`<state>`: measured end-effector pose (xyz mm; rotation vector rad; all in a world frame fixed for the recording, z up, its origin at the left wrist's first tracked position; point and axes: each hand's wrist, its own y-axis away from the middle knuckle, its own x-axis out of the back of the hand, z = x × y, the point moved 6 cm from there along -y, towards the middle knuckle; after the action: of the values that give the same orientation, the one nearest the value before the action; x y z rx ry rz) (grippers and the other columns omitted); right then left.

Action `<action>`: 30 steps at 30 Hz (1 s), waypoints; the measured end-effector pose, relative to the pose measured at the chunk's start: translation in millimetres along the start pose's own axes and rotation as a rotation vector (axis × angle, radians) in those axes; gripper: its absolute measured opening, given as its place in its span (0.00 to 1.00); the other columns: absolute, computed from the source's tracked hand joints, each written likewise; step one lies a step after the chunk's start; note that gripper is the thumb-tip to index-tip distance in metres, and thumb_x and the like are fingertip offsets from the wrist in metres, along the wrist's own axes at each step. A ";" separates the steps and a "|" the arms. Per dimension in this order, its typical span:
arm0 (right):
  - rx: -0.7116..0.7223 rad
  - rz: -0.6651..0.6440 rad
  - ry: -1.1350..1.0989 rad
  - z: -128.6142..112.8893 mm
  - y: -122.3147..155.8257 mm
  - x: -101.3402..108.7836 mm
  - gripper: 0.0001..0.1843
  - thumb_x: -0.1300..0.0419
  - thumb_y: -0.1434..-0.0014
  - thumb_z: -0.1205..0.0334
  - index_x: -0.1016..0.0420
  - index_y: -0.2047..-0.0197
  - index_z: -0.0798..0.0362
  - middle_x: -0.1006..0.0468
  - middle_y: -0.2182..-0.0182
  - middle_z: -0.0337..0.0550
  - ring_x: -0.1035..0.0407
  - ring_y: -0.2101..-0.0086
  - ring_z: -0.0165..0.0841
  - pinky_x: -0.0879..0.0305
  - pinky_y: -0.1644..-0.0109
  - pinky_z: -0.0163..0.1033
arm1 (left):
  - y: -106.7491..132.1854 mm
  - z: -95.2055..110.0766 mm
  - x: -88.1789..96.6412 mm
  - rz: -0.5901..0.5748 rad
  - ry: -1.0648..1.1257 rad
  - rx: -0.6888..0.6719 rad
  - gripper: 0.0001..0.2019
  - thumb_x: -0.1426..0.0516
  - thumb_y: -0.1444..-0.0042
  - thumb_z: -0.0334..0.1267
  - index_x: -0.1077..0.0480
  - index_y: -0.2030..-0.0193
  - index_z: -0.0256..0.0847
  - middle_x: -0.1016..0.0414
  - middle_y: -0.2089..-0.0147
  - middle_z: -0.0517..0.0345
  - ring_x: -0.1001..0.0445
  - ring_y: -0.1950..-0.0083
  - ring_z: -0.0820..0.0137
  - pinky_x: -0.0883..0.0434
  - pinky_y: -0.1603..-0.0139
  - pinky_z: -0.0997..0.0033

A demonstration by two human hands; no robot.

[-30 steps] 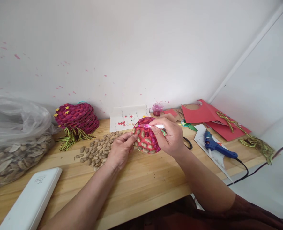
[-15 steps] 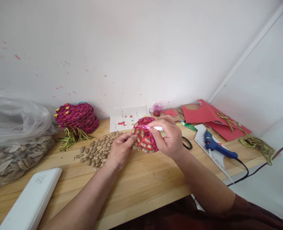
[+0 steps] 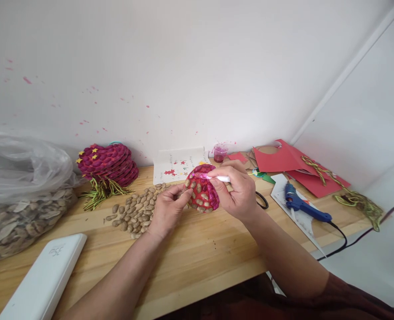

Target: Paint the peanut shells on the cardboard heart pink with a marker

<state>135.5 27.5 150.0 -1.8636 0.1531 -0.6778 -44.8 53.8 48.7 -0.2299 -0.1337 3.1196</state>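
My left hand point(image 3: 166, 209) pinches the left edge of a round red craft piece point(image 3: 202, 189) studded with peanut shells, several of them painted glittery pink. It is held just above the wooden table point(image 3: 190, 253). My right hand point(image 3: 238, 189) is closed on a white brush point(image 3: 216, 178) whose pink tip rests on the upper part of the piece. A heap of loose peanut shells point(image 3: 137, 208) lies just left of my left hand.
A finished magenta shell ornament point(image 3: 106, 164) with green fringe stands at the wall. Left: a plastic bag of shells point(image 3: 20, 195) and a white box point(image 3: 45, 275). Right: a small glitter cup point(image 3: 220, 152), scissors point(image 3: 261, 200), blue glue gun point(image 3: 301, 204) with cord, red paper point(image 3: 290, 162), braided cord point(image 3: 353, 195).
The brush tip shifted slightly across the top of the piece, and my left hand turned the piece a little. Everything else on the table stayed in place.
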 end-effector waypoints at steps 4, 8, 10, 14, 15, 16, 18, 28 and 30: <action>-0.011 0.013 0.002 2.7 -0.6 0.9 0.07 0.38 0.34 0.69 0.22 0.56 0.48 0.15 0.64 0.41 0.26 0.59 0.36 0.26 0.52 0.45 | -0.6 0.5 1.3 0.000 -0.041 -0.039 0.15 0.30 0.49 0.49 0.15 0.62 0.40 0.18 0.65 0.55 0.28 0.67 0.70 0.29 0.60 0.71; -0.019 0.017 0.016 6.0 -0.6 2.2 0.06 0.38 0.34 0.68 0.22 0.56 0.48 0.16 0.64 0.41 0.26 0.59 0.36 0.26 0.53 0.45 | -1.5 -1.0 3.2 0.013 -0.083 -0.069 0.13 0.31 0.47 0.47 0.15 0.60 0.40 0.18 0.63 0.55 0.27 0.65 0.69 0.30 0.60 0.71; -0.011 0.007 0.013 5.0 -0.8 2.2 0.06 0.39 0.34 0.68 0.22 0.56 0.48 0.16 0.64 0.41 0.25 0.59 0.37 0.26 0.53 0.45 | -1.5 -0.2 4.0 0.021 -0.109 -0.088 0.13 0.32 0.46 0.47 0.14 0.60 0.41 0.18 0.63 0.55 0.28 0.65 0.68 0.30 0.60 0.71; -0.025 0.012 0.010 4.6 -1.6 2.7 0.06 0.39 0.33 0.66 0.21 0.57 0.47 0.16 0.64 0.41 0.25 0.60 0.37 0.26 0.53 0.45 | -0.9 2.6 5.3 0.037 -0.155 -0.119 0.11 0.33 0.46 0.45 0.14 0.60 0.42 0.20 0.65 0.56 0.28 0.64 0.67 0.31 0.61 0.70; -0.034 0.020 0.008 5.2 -1.8 3.0 0.06 0.39 0.33 0.66 0.21 0.57 0.47 0.16 0.65 0.41 0.25 0.60 0.36 0.26 0.53 0.45 | -0.7 3.5 5.5 0.040 -0.169 -0.131 0.11 0.33 0.46 0.44 0.14 0.60 0.42 0.20 0.65 0.56 0.28 0.64 0.67 0.31 0.61 0.70; -0.045 0.026 0.005 5.9 -1.9 3.2 0.05 0.39 0.33 0.66 0.21 0.57 0.48 0.16 0.65 0.41 0.25 0.60 0.36 0.26 0.53 0.45 | -0.6 4.3 5.6 0.043 -0.184 -0.142 0.10 0.33 0.46 0.44 0.14 0.60 0.43 0.20 0.65 0.56 0.28 0.63 0.66 0.32 0.61 0.70; -0.055 0.031 0.000 6.4 -2.2 3.4 0.05 0.39 0.33 0.66 0.21 0.57 0.48 0.16 0.65 0.41 0.26 0.61 0.36 0.26 0.54 0.44 | -0.7 5.3 5.8 0.048 -0.208 -0.158 0.10 0.33 0.46 0.43 0.14 0.60 0.43 0.20 0.65 0.56 0.28 0.63 0.66 0.32 0.61 0.70; -0.085 0.023 -0.017 7.0 -2.7 4.2 0.05 0.39 0.33 0.66 0.22 0.58 0.48 0.17 0.65 0.41 0.26 0.61 0.35 0.27 0.53 0.44 | -0.6 4.2 6.7 0.047 -0.206 -0.157 0.09 0.33 0.46 0.42 0.14 0.60 0.44 0.20 0.65 0.56 0.28 0.64 0.67 0.32 0.59 0.70; -0.075 0.013 -0.021 6.9 -2.3 3.0 0.05 0.39 0.33 0.66 0.22 0.58 0.48 0.17 0.64 0.41 0.26 0.60 0.36 0.27 0.53 0.44 | -0.6 2.3 6.7 0.035 -0.200 -0.146 0.09 0.33 0.45 0.43 0.14 0.61 0.43 0.20 0.65 0.56 0.28 0.64 0.68 0.31 0.59 0.70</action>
<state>141.1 32.8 151.6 -1.9396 0.1787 -0.6509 -51.8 54.3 50.0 0.0807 -0.3635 3.1634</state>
